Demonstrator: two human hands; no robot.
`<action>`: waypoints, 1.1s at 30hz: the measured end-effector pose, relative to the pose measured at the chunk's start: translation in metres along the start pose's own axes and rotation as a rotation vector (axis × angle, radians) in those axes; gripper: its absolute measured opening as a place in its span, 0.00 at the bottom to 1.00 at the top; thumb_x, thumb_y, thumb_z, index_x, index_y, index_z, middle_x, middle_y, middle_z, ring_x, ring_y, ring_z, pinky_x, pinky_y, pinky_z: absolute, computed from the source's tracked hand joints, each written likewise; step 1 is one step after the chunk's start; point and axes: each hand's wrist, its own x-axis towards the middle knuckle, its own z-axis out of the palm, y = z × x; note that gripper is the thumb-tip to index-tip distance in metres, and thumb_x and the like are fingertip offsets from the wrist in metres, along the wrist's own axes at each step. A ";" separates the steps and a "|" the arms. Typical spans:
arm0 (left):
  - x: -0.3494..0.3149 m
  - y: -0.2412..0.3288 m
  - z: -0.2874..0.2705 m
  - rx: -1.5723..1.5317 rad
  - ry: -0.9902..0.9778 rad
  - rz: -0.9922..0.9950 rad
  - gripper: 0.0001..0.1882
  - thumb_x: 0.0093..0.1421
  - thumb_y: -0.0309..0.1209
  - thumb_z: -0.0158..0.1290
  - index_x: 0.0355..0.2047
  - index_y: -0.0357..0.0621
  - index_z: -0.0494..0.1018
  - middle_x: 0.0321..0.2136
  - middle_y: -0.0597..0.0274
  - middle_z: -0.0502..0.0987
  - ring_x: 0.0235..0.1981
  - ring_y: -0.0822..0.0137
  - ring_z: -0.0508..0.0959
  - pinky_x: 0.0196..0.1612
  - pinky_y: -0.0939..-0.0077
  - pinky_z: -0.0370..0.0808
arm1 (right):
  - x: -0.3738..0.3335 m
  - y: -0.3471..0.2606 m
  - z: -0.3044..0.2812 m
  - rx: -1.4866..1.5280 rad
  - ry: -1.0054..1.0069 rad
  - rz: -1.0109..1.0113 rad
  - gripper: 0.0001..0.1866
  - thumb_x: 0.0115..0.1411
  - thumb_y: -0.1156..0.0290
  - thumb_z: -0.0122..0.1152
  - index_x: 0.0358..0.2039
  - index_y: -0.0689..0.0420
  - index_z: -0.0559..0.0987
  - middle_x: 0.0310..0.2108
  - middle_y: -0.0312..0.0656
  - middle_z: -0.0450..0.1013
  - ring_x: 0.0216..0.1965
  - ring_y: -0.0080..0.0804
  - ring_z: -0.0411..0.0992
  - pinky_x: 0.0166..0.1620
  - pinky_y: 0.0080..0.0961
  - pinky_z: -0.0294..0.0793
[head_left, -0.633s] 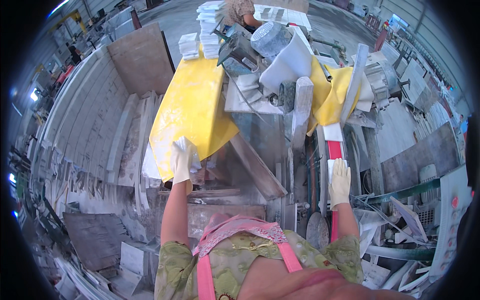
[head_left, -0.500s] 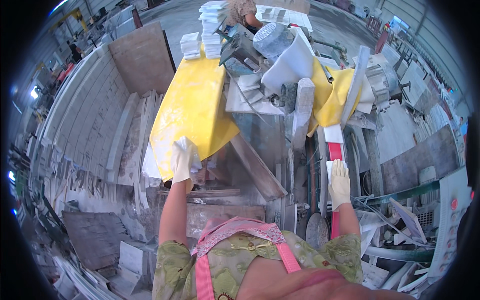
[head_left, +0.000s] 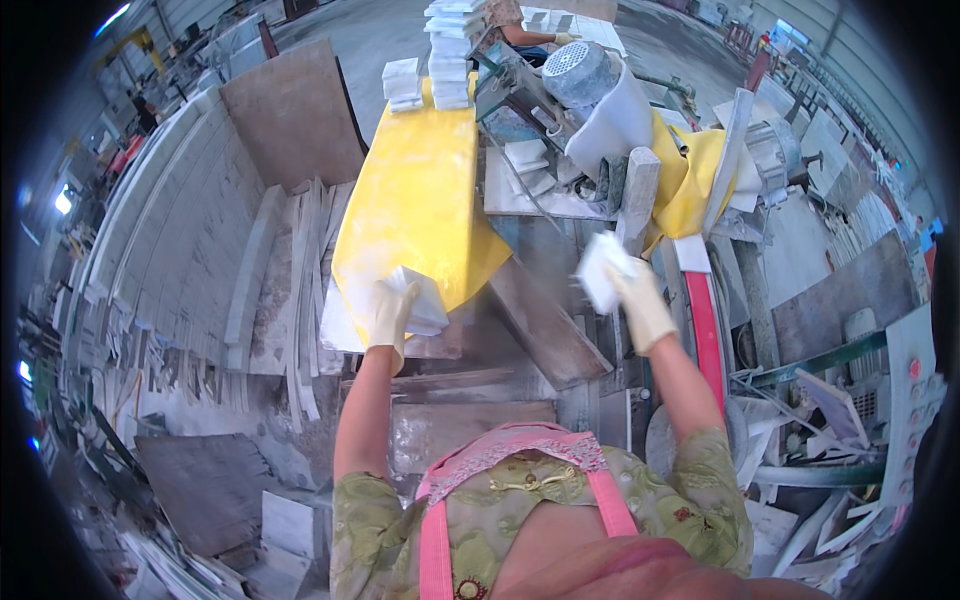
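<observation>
The bare-armed person's right hand (head_left: 645, 305), in a cream glove, has its fingers (head_left: 626, 278) clenched on a flat, squarish white slab piece (head_left: 603, 272), which juts from the fingertips up and to the left, tilted and blurred; whether it is one piece or several pressed together is hard to make out. It hangs in the air, apart from the things below. The left hand (head_left: 384, 318), in a matching glove, lies against a small pile of flat, square white tiles (head_left: 425, 305), its thumb along their upper face; its other fingers are washed out in the glare, so whether they grip cannot be judged. That pile sits at the near end of a long counter covered with a smooth yellow sheet (head_left: 410, 200), close to its near edge, while the sheet's right side slopes down to a loose corner. Between the hands runs a gap, with a broad, brown wooden plank (head_left: 550, 330) slanting low across it. Just beyond the held piece stands a thick, grey, squared post (head_left: 640, 190), which limits room ahead; to the right runs a narrow, flat red strip (head_left: 705, 325) with a rectangular white piece (head_left: 691, 253) on its far part. At the counter's far end rise a short white tile stack (head_left: 403, 85) and a taller white tile stack (head_left: 450, 55).
</observation>
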 end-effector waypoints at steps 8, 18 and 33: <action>0.046 -0.016 -0.021 0.323 -0.028 0.057 0.36 0.57 0.46 0.64 0.55 0.28 0.72 0.52 0.35 0.78 0.55 0.44 0.79 0.57 0.58 0.74 | -0.020 -0.022 0.270 0.428 -0.216 0.061 0.28 0.67 0.53 0.62 0.57 0.63 0.75 0.47 0.52 0.78 0.47 0.38 0.77 0.51 0.34 0.73; 0.060 -0.022 -0.009 -0.064 -0.216 0.011 0.56 0.53 0.59 0.65 0.67 0.24 0.59 0.63 0.32 0.68 0.66 0.43 0.69 0.68 0.60 0.66 | -0.026 -0.029 0.281 0.026 -0.594 -0.178 0.44 0.63 0.43 0.62 0.70 0.57 0.62 0.68 0.60 0.62 0.67 0.53 0.64 0.66 0.42 0.65; 0.004 0.006 0.016 -0.056 -0.014 0.057 0.46 0.60 0.36 0.62 0.71 0.29 0.53 0.68 0.38 0.63 0.65 0.49 0.69 0.68 0.61 0.64 | 0.046 0.102 -0.014 -0.414 0.166 -0.253 0.19 0.64 0.55 0.54 0.40 0.56 0.85 0.37 0.55 0.81 0.42 0.59 0.78 0.48 0.47 0.77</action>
